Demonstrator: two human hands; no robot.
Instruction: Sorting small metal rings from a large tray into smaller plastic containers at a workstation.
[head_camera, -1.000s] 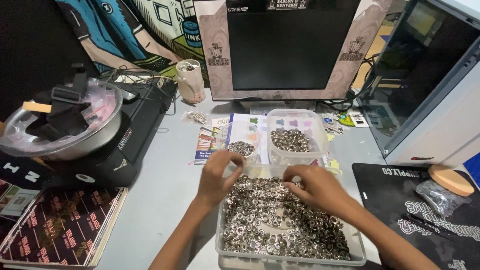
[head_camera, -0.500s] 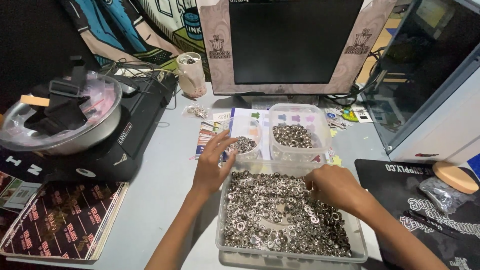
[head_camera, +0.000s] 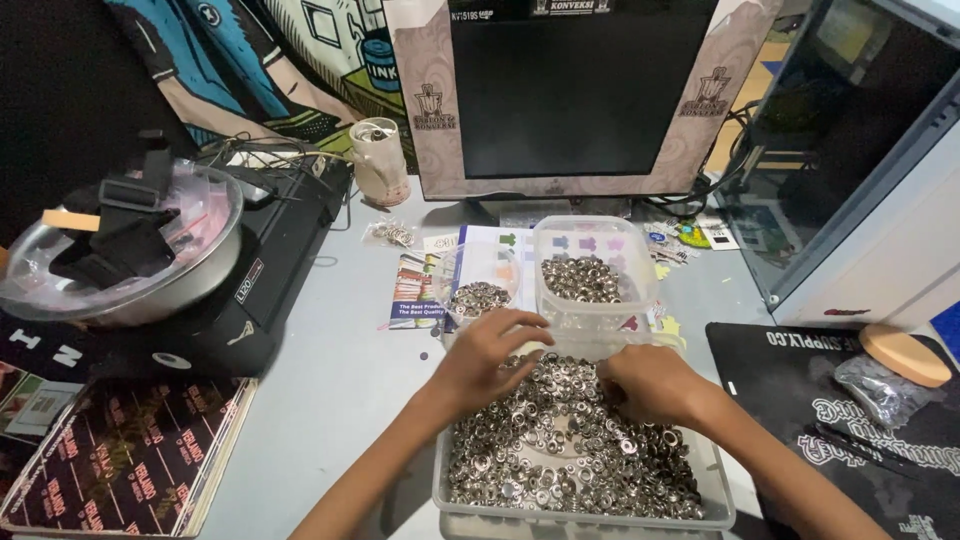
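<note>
A clear plastic tray (head_camera: 446, 490) in front of me is full of small silver metal rings (head_camera: 560, 455). My left hand (head_camera: 492, 358) rests on the pile at its far left, fingers curled down into the rings. My right hand (head_camera: 648, 382) sits on the pile at the far right, fingers bent and pinching among the rings. Just beyond stand a small round clear cup (head_camera: 478, 283) and a clear square tub (head_camera: 596, 272), each partly filled with the same rings.
A dark monitor (head_camera: 580, 95) stands at the back and a computer case (head_camera: 860, 170) on the right. A metal bowl (head_camera: 130, 260) sits on a black machine at left. A black mat (head_camera: 850, 420) lies right, printed leaflets (head_camera: 425, 285) under the tubs.
My left hand came back from the small cup to the tray's pile. My right hand stayed on the rings, and both hands now sit closer together.
</note>
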